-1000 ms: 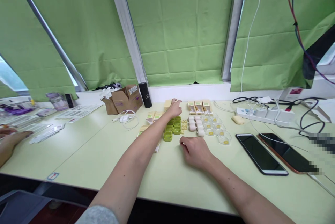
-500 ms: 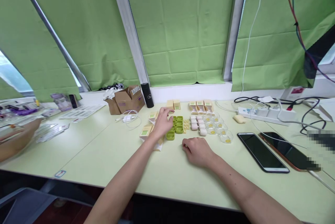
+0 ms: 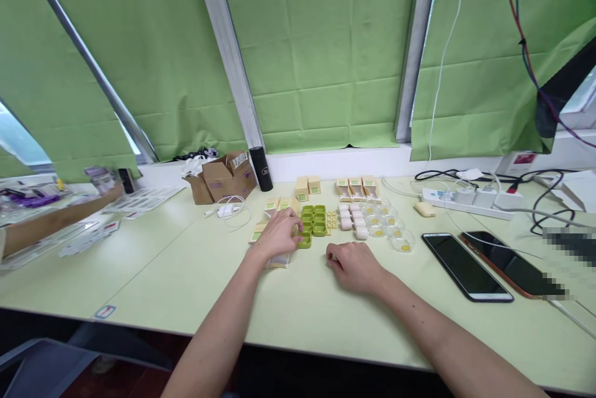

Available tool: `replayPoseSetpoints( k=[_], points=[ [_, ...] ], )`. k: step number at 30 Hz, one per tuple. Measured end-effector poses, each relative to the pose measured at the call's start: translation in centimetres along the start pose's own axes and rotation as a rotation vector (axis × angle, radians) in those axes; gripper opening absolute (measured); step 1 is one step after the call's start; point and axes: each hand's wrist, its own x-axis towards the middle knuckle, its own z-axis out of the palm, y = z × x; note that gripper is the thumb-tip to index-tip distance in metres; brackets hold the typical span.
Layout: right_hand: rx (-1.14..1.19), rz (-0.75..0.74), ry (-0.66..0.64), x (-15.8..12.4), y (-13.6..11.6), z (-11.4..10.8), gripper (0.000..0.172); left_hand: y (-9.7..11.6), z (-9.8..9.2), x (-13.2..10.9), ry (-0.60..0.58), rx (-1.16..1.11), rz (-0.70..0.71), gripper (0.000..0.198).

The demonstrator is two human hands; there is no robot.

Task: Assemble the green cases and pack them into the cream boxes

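Observation:
My left hand (image 3: pixel 280 231) is over the left side of the small green cases (image 3: pixel 319 229), its fingers bent but apart beside the nearest one. Part of the small cream boxes (image 3: pixel 270 205) with green labels lies hidden under and behind this hand. My right hand (image 3: pixel 352 264) rests on the table with its fingers curled in, and nothing shows in it. Beyond it are small yellow pieces (image 3: pixel 331 220), pale pink rounded cases (image 3: pixel 361 233) and clear plastic shells (image 3: pixel 401 241) with yellow spots, all set in rows.
Open-fronted cream boxes (image 3: pixel 356 189) and closed ones (image 3: pixel 314 185) stand farther back. Two phones (image 3: pixel 468 266) lie at right, near a power strip (image 3: pixel 454 199) and cables. A cardboard box (image 3: pixel 227 179) and black bottle (image 3: pixel 261 169) stand behind. Another person's arm (image 3: pixel 56 224) reaches in at left.
My left hand has moved toward me and slightly left, from the back of the green cases to the nearest one. My right hand stays put. The other person's arm reaches farther in.

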Motion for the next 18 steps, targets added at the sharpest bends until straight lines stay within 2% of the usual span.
replayPoseSetpoints(
  k=[4, 11, 18],
  points=[
    [-0.051, 0.002, 0.000, 0.05, 0.03, -0.06, 0.021, 0.00, -0.02, -0.22, -0.071, 0.016, 0.013, 0.015],
    [-0.016, 0.031, 0.031, 0.12, 0.21, -0.15, 0.018, 0.31, 0.22, -0.34, -0.106, 0.031, 0.024, 0.013],
    [-0.003, 0.097, 0.076, 0.35, 0.54, -0.11, 0.028, 0.56, 0.60, -0.36, -0.142, 0.032, 0.069, 0.010]
  ],
)
